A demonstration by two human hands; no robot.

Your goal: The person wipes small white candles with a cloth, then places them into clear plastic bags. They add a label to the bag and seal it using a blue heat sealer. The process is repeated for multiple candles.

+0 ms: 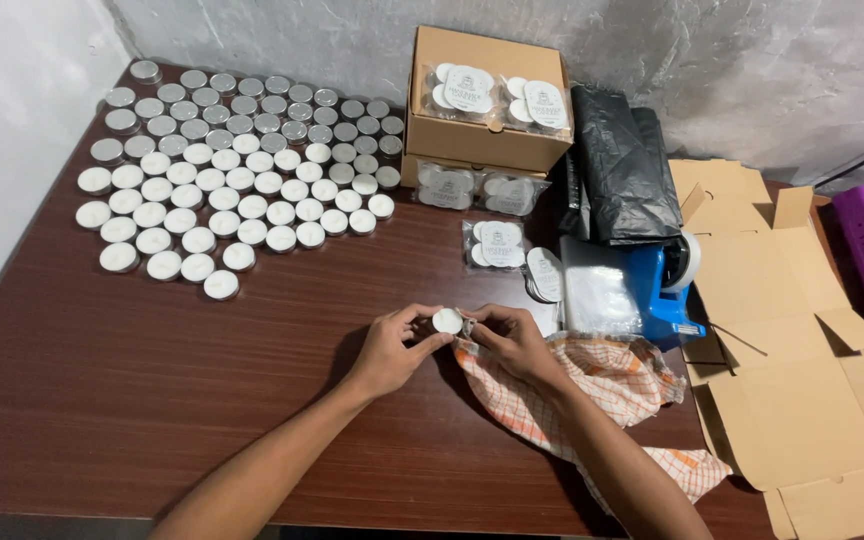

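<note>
— What's in the hands?

— A small round tealight [447,321], white wax in a thin metal cup. The left hand [388,350] and right hand [515,340] each close their grip on it, fingertips pinched around its rim, over the dark wood-grain tabletop [152,380].

— And around it?

— A soft orange-checked cloth [612,385] lies under the right wrist, at four o'clock from the tealight. Rows of round candles [232,170] sit at ten o'clock, a cardboard box [487,100] at twelve.
</note>
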